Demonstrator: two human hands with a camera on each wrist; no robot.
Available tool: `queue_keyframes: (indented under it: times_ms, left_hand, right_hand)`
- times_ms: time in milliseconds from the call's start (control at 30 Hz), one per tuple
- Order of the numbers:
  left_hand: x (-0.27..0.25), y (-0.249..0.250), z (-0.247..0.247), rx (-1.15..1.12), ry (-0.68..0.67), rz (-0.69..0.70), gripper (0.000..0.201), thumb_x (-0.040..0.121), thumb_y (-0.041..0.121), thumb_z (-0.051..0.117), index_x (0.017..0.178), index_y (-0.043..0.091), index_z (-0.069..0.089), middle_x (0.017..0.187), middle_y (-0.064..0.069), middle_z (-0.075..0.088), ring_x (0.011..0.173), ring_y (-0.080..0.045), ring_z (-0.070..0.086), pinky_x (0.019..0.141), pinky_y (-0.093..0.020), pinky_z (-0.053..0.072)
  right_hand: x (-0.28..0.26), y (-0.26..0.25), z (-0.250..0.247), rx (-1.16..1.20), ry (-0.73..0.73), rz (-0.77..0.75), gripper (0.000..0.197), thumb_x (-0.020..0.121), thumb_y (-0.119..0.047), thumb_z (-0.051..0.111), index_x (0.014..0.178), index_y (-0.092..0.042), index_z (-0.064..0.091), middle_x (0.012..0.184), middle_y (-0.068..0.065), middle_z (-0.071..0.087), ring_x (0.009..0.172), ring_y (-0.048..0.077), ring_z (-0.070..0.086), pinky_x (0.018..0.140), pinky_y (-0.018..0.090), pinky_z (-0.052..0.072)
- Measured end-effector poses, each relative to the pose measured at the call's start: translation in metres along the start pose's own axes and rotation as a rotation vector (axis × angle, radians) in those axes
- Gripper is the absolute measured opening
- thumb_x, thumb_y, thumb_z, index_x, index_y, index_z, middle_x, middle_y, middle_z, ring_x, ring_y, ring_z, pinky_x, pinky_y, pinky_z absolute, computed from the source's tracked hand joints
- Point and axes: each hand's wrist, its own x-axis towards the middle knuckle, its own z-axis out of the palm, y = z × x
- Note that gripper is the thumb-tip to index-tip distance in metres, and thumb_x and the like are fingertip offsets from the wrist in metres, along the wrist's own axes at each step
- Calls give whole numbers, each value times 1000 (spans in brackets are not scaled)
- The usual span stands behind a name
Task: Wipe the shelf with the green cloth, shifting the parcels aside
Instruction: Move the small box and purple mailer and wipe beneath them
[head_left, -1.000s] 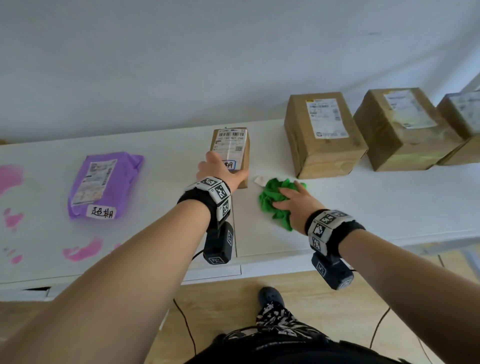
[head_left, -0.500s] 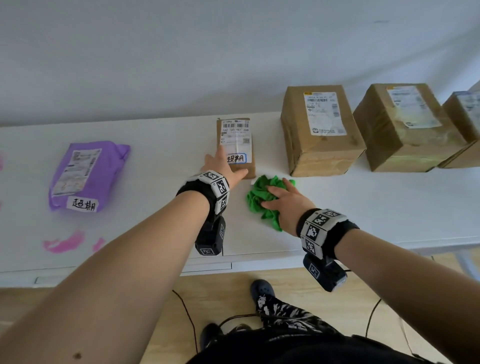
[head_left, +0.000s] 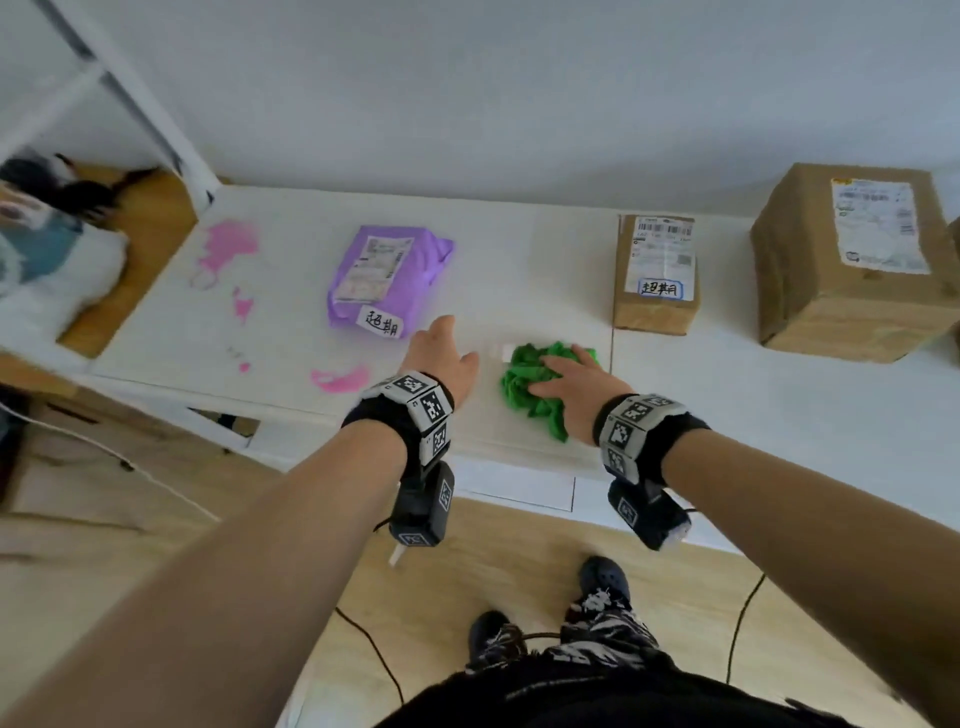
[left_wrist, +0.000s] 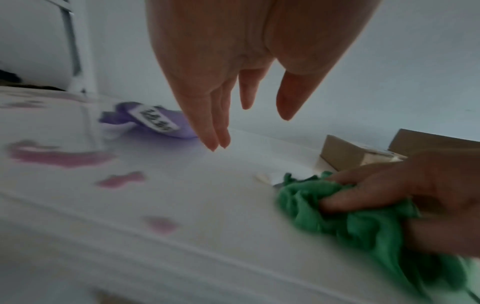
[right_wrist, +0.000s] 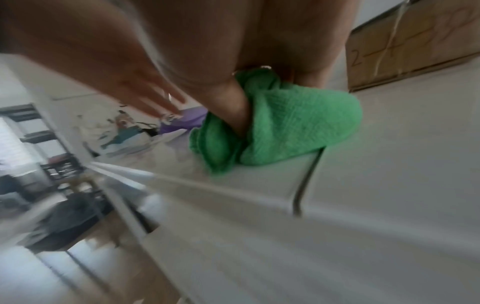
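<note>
My right hand (head_left: 566, 371) lies on the bunched green cloth (head_left: 524, 387) on the white shelf (head_left: 519, 249); in the left wrist view its fingers (left_wrist: 363, 185) curl into the cloth (left_wrist: 345, 214). My left hand (head_left: 441, 348) hovers just left of the cloth, with straight fingers (left_wrist: 210, 127) holding nothing, close to the purple parcel (head_left: 387, 275). A small brown box (head_left: 655, 275) stands behind the cloth to the right, apart from both hands. Further right is a large brown box (head_left: 841, 265).
Pink stains (head_left: 231, 244) mark the shelf's left part, with another smear (head_left: 340, 378) near the front edge beside my left wrist. A white upright post (head_left: 171, 140) rises at the shelf's left end. The wall runs close behind the parcels.
My left hand has let go of the small brown box and moved left toward the purple parcel. My right hand has slid the cloth leftward. The head view has swung left.
</note>
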Motion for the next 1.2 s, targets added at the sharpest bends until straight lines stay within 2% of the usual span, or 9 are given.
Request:
queue_keyframes:
  times_ms: [167, 233, 333, 500, 700, 833, 933, 1033, 1200]
  left_hand:
    - [-13, -64, -24, -85, 29, -80, 60, 91, 22, 55, 144, 6, 31, 142, -21, 43, 132, -33, 43, 109, -38, 36]
    - [-14, -83, -32, -118, 34, -101, 63, 90, 23, 57, 145, 7, 30, 143, -19, 44, 131, -32, 45, 109, -38, 37]
    - [-12, -99, -41, -156, 52, -127, 66, 89, 23, 60, 145, 7, 30, 141, -15, 47, 129, -29, 47, 107, -32, 35]
    - [2, -92, -50, -158, 46, -140, 64, 89, 25, 59, 144, 7, 32, 143, -17, 45, 131, -31, 46, 107, -34, 36]
    - [22, -76, -65, -119, 67, -123, 54, 90, 25, 57, 137, 3, 41, 136, -20, 49, 124, -34, 51, 100, -35, 41]
    - [37, -73, -74, -91, 82, -179, 57, 90, 27, 58, 139, 5, 38, 137, -21, 45, 124, -35, 49, 99, -34, 42]
    - [51, -74, -75, -103, 98, -243, 60, 89, 29, 59, 139, 3, 37, 137, -20, 45, 122, -35, 50, 95, -34, 43]
    - [67, -79, -71, -111, 81, -297, 63, 87, 30, 60, 137, 1, 37, 135, -20, 47, 119, -34, 53, 92, -32, 44]
    - [96, -87, -70, -192, 35, -334, 68, 83, 41, 63, 135, 1, 41, 126, -19, 57, 108, -36, 61, 92, -36, 51]
  right_hand:
    - [34, -29, -11, -14, 48, 243, 70, 88, -7, 47, 148, -35, 26, 159, 2, 7, 146, 41, -4, 118, 53, 19]
    - [40, -57, -5, -93, 77, 181, 67, 89, -12, 49, 148, -32, 26, 159, 5, 9, 148, 36, -1, 120, 53, 8]
    - [34, -103, 12, -211, 80, -74, 60, 91, -15, 49, 147, -29, 31, 160, 0, 16, 150, 24, 1, 121, 50, -5]
    - [33, -99, 20, -13, 44, -127, 62, 91, -1, 40, 141, -37, 40, 160, -8, 11, 149, 31, -4, 122, 42, 12]
    - [64, -31, -29, -5, 77, 212, 68, 90, -5, 49, 145, -40, 29, 161, 0, 6, 147, 39, -4, 118, 54, 18]
    - [88, -32, -55, -39, 43, 310, 64, 91, -7, 44, 147, -35, 27, 159, 2, 6, 145, 44, -7, 115, 57, 23]
    - [113, -56, -52, -111, 62, 136, 59, 91, -14, 44, 146, -32, 30, 157, 6, 14, 145, 46, 0, 119, 55, 14]
    - [122, -77, -43, -259, 61, -116, 62, 90, -13, 46, 147, -31, 29, 159, 8, 13, 148, 37, 3, 121, 51, 1]
    - [133, -51, -44, -155, 42, -146, 67, 88, -4, 47, 144, -38, 34, 161, -1, 12, 149, 34, 4, 122, 45, 11]
